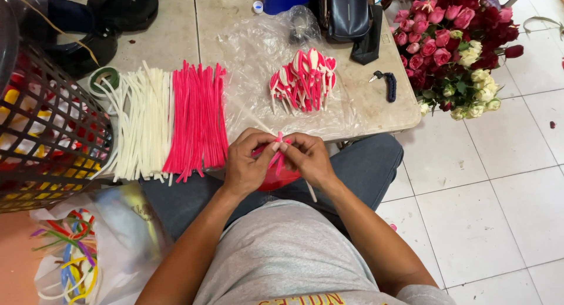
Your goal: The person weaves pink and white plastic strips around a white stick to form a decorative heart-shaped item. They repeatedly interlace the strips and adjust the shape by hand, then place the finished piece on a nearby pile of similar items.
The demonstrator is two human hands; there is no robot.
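Pink strips [278, 155] pinched by both hands' fingers [275, 145] (white strips [141, 124] nearby).

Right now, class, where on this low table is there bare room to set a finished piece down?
Bare table lies right of the plastic sheet, near the black tool. Another patch sits above the white strips. The pink strips and the pile of finished pieces crowd the middle.

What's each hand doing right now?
Left hand: closed, fingers pinching the pink strips.
Right hand: closed, fingers pinching the same pink strips.
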